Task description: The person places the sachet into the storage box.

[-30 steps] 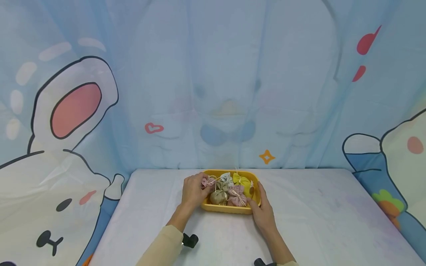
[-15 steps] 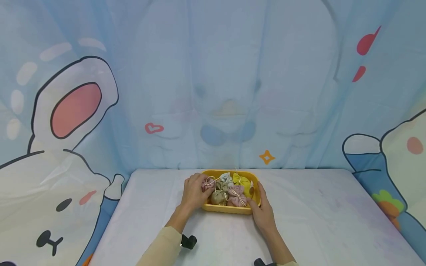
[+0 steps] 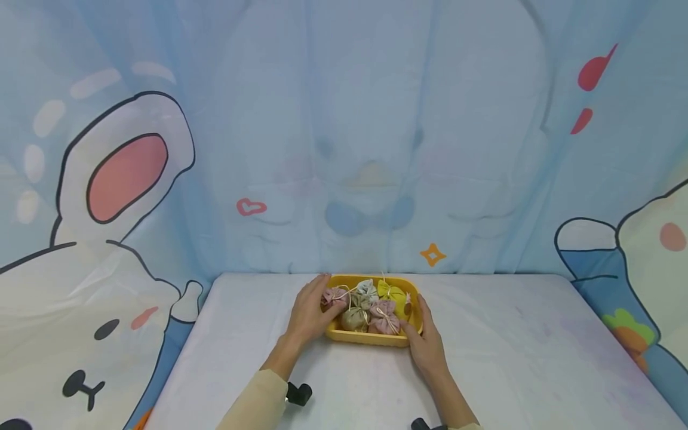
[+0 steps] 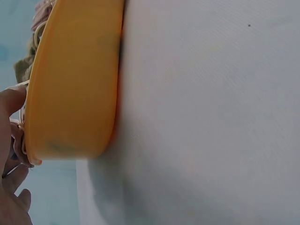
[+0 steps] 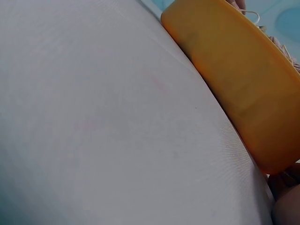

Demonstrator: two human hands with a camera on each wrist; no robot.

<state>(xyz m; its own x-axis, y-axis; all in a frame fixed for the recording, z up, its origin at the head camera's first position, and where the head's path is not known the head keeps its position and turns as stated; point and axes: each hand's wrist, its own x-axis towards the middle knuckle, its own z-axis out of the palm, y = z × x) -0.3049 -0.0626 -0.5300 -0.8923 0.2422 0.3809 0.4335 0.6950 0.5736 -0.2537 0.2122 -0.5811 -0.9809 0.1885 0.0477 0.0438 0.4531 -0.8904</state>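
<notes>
A yellow plastic tray (image 3: 371,340) stands on the white table, filled with small drawstring pouches. My left hand (image 3: 309,316) is at its left end, fingers spread and fairly straight around a pink pouch (image 3: 335,295) that sits at the tray's left edge. In the left wrist view, the thumb (image 4: 13,98) lies along the rim beside that pouch. My right hand (image 3: 426,346) holds the tray's right end, thumb at the front corner and fingers along the outer side. Between the hands lie an olive pouch (image 3: 353,319), another pink pouch (image 3: 384,319), a pale pouch (image 3: 367,289) and a yellow pouch (image 3: 393,294).
The table (image 3: 510,346) runs back to a light blue cartoon curtain (image 3: 371,119) right behind the tray. Black wrist-camera mounts show under both forearms, one of them a black mount (image 3: 299,394) near the left sleeve.
The left hand's fingers have spread away from the pink pouch, which now sits lower and shows more. The right hand keeps its hold on the tray.
</notes>
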